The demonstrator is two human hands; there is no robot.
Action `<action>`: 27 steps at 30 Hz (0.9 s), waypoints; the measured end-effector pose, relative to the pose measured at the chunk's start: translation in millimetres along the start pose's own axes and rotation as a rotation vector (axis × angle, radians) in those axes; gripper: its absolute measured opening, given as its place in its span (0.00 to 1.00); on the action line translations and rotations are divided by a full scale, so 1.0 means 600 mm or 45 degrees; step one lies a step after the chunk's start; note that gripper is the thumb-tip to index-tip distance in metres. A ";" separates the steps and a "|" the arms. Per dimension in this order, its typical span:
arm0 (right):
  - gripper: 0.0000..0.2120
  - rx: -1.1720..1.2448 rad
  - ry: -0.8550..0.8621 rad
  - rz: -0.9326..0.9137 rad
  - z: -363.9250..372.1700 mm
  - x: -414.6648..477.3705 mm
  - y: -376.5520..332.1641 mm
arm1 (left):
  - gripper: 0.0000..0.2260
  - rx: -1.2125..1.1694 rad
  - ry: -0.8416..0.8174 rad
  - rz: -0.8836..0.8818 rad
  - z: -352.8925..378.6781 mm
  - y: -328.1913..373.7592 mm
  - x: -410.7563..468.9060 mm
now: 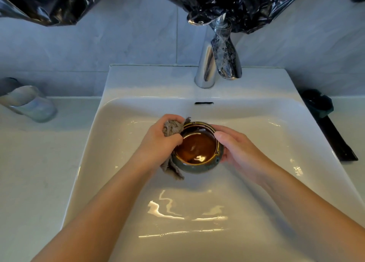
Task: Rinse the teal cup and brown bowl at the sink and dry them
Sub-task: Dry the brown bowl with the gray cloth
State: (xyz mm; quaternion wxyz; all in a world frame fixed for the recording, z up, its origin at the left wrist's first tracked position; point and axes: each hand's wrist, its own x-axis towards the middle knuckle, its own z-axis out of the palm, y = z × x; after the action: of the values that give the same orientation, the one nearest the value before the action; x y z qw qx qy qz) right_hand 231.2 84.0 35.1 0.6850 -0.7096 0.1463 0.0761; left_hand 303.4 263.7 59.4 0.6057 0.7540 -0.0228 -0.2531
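Plainly we are at the drying step for the brown bowl (pixel 196 148), not the rinsing one: no water runs from the faucet (pixel 205 68), and a cloth is at work. We hold the bowl upright over the middle of the sink (pixel 110 87), its glossy brown inside facing up and its blue-green outer wall toward us.

Our right grip (pixel 235 149) is clamped on the bowl's right side, thumb at the rim and fingers curled round the outer wall. Our left grip (pixel 160 141) is closed on a bunched grey-brown cloth (pixel 172 128) and presses it against the bowl's left rim. A loose tail of the cloth hangs below the hand, just beside the bowl's wall. Bright highlights sit in the bowl's well; we cannot tell whether they are glaze or leftover water.

The next move, as we judge it, is to push the cloth down into the well and sweep it round while the right grip turns the bowl, then to wipe the outer wall and the base. That calls for a firm hold, since wet glaze is likely slippery and the basin beneath is hard.

We cannot pick out the teal cup for certain. A dark teal shape (pixel 318 103) lies on the tabletop (pixel 39 163) right of the sink, too dim to name, and a clear glass (pixel 33 105) stands on the left. So we cannot judge how far the cup's share of the task has come.
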 end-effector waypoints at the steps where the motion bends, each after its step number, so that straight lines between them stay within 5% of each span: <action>1: 0.15 0.011 -0.034 0.033 -0.001 0.000 0.000 | 0.20 -0.006 -0.084 -0.005 -0.007 0.004 -0.001; 7: 0.16 -0.013 -0.201 0.219 0.006 0.003 -0.001 | 0.18 0.117 -0.368 -0.086 -0.017 0.009 0.000; 13: 0.11 -0.120 -0.034 0.092 -0.002 0.003 -0.014 | 0.15 -0.130 0.204 -0.074 0.002 -0.006 0.005; 20: 0.12 -0.004 0.084 -0.085 0.007 -0.006 -0.016 | 0.17 -0.301 0.424 0.001 0.041 -0.016 -0.015; 27: 0.15 -0.037 -0.186 0.042 -0.015 -0.002 -0.012 | 0.19 -0.151 -0.122 -0.060 0.003 -0.005 -0.010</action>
State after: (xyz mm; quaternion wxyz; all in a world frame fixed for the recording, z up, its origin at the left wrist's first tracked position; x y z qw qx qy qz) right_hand 231.6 75.5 43.0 0.6821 -0.7095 0.1065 0.1413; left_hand 296.5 264.8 58.8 0.6413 0.7042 -0.0191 -0.3041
